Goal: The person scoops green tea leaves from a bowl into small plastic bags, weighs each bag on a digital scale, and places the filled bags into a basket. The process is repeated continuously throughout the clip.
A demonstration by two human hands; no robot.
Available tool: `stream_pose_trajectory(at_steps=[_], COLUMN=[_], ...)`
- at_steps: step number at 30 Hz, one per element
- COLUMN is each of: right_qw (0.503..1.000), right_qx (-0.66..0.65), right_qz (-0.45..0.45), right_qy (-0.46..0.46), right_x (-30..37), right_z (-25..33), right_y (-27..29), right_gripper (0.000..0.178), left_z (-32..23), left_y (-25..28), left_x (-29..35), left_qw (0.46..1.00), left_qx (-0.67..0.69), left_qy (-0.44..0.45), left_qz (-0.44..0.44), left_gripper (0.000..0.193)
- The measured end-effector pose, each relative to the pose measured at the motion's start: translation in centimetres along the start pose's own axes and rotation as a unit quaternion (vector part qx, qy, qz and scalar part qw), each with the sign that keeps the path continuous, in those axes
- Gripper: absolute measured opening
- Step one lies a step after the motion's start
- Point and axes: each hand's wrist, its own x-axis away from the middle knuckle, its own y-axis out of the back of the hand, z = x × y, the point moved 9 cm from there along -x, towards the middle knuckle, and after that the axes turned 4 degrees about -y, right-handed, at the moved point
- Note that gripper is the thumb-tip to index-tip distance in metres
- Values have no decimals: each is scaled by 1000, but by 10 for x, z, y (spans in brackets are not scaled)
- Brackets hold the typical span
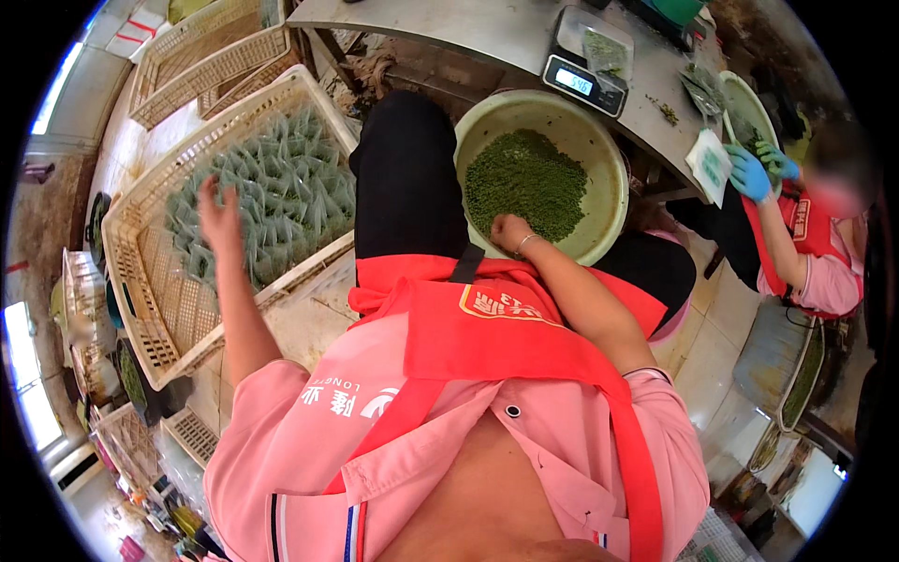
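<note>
My left hand (221, 217) is over the near left part of a cream plastic crate (169, 328). Its thumb and fingers are apart, and nothing shows between them. Rows of clear bags (290, 178) with green contents stand upright in the crate beside that hand. My right hand (511, 231) rests with curled fingers at the near edge of a heap of small green berries or seeds (529, 178). That heap lies in a pale green round basin (613, 192) between my knees. What the right fingers hold, if anything, is hidden.
A metal table (440, 28) stands ahead, bearing a digital scale (585, 86) with a filled clear bag (607, 54) on it. At right, a co-worker's blue-gloved hands (749, 173) are near a white packet (709, 167) and another basin (749, 103). More crates (211, 61) sit far left.
</note>
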Motion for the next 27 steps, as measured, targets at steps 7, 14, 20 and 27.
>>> stream_pose_trajectory(at_steps=[7, 14, 20, 27], right_qw=[952, 872, 873, 822], right_qx=[-300, 3, 110, 106], right_qz=[-43, -470, -475, -559], right_qy=[-33, 140, -13, 12], right_x=[31, 104, 68, 53], right_z=[16, 60, 86, 79], right_y=[83, 233, 317, 329], right_gripper=[4, 27, 46, 34], left_z=[-310, -383, -377, -374], left_y=[-156, -253, -272, -278], left_x=[38, 85, 97, 90], left_qw=[900, 852, 853, 858], left_qx=[163, 251, 174, 198], left_qy=[-353, -332, -320, -277], left_qz=[197, 318, 374, 385], left_gripper=[21, 16, 17, 17])
